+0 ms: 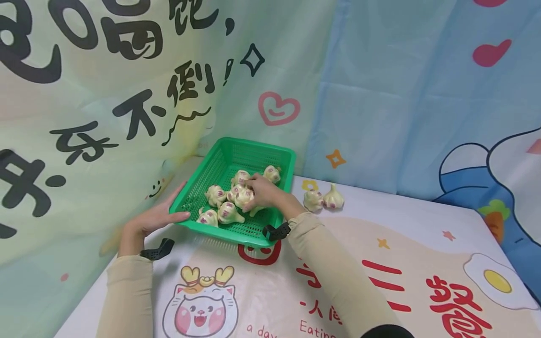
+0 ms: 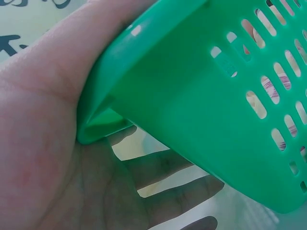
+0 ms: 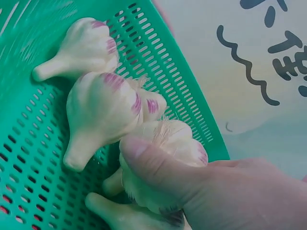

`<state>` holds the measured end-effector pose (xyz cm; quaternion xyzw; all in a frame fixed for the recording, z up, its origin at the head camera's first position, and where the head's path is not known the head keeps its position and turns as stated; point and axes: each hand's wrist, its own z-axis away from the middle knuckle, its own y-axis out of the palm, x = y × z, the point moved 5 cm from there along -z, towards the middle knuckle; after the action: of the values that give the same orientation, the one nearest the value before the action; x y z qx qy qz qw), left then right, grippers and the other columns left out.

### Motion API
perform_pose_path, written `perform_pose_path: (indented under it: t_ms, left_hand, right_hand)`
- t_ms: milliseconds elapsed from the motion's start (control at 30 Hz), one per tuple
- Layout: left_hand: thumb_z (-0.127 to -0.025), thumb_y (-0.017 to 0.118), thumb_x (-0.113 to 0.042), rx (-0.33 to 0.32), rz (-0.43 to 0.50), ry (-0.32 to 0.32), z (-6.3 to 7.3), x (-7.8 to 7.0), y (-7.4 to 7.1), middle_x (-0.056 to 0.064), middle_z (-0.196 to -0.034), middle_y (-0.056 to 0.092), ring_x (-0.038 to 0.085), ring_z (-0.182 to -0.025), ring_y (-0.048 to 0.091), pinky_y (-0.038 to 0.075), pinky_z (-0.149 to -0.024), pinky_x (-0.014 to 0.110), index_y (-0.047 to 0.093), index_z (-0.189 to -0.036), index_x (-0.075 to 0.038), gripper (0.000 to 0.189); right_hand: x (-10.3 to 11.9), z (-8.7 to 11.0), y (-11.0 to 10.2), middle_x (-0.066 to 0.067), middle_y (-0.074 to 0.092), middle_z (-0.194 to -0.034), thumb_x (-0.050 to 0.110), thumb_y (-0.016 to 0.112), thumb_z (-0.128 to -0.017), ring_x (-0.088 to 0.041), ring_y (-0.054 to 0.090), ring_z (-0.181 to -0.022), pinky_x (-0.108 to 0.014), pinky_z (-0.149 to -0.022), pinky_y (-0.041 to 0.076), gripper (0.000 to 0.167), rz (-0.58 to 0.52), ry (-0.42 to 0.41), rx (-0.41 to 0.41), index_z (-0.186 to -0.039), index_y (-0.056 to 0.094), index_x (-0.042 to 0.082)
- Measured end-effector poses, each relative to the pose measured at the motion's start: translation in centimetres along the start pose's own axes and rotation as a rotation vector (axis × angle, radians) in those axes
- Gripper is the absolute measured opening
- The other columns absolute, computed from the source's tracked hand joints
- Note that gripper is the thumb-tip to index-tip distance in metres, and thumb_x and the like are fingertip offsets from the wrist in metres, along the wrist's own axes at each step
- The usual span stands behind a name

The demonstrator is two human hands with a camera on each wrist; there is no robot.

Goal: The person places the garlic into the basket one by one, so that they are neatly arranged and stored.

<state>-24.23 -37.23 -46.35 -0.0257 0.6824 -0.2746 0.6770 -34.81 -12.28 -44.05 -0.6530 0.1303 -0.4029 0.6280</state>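
Observation:
A green plastic basket with slotted walls holds several garlic bulbs, whitish with purple streaks. My right hand reaches into it and grips a garlic bulb among the others. In the right wrist view the thumb lies across that bulb; the other fingers are hidden. Beside it rests another garlic bulb, its stem pointing down. At the basket's left front corner, my left hand rests against the rim. Its thumb lies over the rim, while its fingers stretch out straight below, along the outside.
Two garlic bulbs lie on the printed tablecloth, right of the basket. A printed fabric backdrop stands close behind the basket and along its left side.

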Motion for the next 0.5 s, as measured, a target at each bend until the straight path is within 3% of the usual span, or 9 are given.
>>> perform_pose_path:
  t_ms: [300,500]
  left_hand:
    - [-0.091,0.062,-0.022,0.006,0.008,0.001,-0.12,0.06,0.05,0.011,-0.159,-0.012,0.037,-0.141,0.007,0.011,-0.109,0.062,-0.009,-0.152,-0.036,0.094]
    - [-0.09,0.062,-0.02,0.012,0.02,0.008,-0.21,-0.19,0.14,0.01,-0.159,-0.012,0.036,-0.141,0.005,0.01,-0.109,0.062,-0.008,-0.152,-0.036,0.095]
  right_hand:
    - [0.35,0.01,0.51,-0.013,0.035,-0.148,0.04,0.08,-0.073,-0.027,0.039,-0.133,-0.034,-0.104,0.038,0.09,0.118,-0.038,0.026,-0.145,0.038,0.006]
    - [0.67,-0.04,0.67,-0.012,0.041,-0.145,0.036,0.083,-0.071,-0.027,0.045,-0.128,-0.034,-0.103,0.04,0.076,0.191,-0.088,0.033,-0.134,0.052,0.005]
